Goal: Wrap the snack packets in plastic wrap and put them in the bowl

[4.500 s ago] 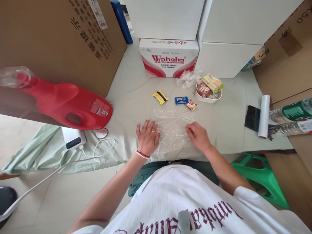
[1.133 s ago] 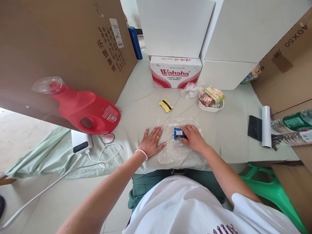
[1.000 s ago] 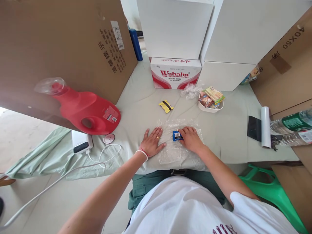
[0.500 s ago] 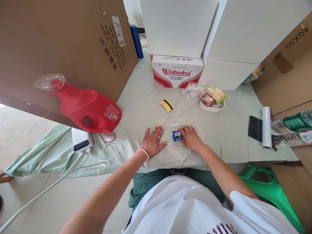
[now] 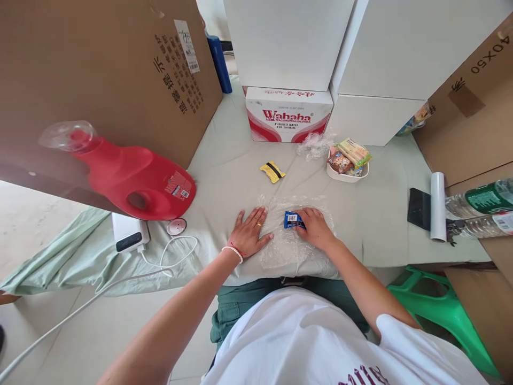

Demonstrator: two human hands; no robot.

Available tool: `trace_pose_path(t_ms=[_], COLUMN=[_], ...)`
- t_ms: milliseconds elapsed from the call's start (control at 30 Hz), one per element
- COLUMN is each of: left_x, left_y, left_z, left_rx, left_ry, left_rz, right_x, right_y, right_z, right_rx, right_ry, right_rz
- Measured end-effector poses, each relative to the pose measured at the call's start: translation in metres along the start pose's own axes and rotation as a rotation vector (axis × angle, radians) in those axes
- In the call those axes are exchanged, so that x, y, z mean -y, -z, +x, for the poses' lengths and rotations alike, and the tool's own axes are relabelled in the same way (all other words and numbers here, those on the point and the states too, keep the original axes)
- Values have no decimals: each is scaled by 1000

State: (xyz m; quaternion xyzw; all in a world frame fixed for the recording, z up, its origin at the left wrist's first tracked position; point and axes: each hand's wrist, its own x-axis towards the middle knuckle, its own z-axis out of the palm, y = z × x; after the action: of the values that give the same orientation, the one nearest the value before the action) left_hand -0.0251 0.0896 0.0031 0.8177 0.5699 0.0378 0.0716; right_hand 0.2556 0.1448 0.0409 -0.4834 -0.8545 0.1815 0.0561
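A sheet of clear plastic wrap (image 5: 294, 243) lies flat on the pale green cloth in front of me. My left hand (image 5: 249, 234) rests flat on its left edge, fingers spread, a ring on one finger. My right hand (image 5: 315, 228) sits on the sheet with its fingertips holding a small blue snack packet (image 5: 291, 218) down on the plastic. A yellow snack packet (image 5: 273, 171) lies farther back on the cloth, apart from both hands.
A white bowl (image 5: 347, 174) of snack packets stands back right beside crumpled plastic (image 5: 315, 144). A red detergent jug (image 5: 132, 176), a power bank (image 5: 127, 235) with cable, a Wahaha box (image 5: 287, 115), cardboard boxes, a wrap roll (image 5: 437, 206) and bottles (image 5: 476, 206) surround the cloth.
The blue packet, earlier lying behind the sheet, now sits on the plastic under my right hand. Over the last second the hands barely shifted; the left stays flat.
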Motion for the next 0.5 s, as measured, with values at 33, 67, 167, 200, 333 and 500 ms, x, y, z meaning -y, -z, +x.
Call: trace_pose_path(t_ms=[33,67,167,200,333,500], left_x=[0,1,3,3,6,6], left_y=[0,0,-1,-1,-3,-2], left_z=[0,0,-1,-1,-1,0], left_rx=[-1,-2,-2,-3,-10,16], left_ry=[-2,-4,-2,-2,-15,-22], left_rz=[-1,-1,-5,-7,-13,11], right_x=[0,0,-2,-4,-12,-32], right_y=[-1,-2,-3,-3,-2,-2], right_z=[0,-1,-4,-5,-13,-41], right_rx=[-2,-9,-53,-65,-97,-99], right_ry=[4,12,37,48,107,160], right_rz=[7,16,48,57,78,131])
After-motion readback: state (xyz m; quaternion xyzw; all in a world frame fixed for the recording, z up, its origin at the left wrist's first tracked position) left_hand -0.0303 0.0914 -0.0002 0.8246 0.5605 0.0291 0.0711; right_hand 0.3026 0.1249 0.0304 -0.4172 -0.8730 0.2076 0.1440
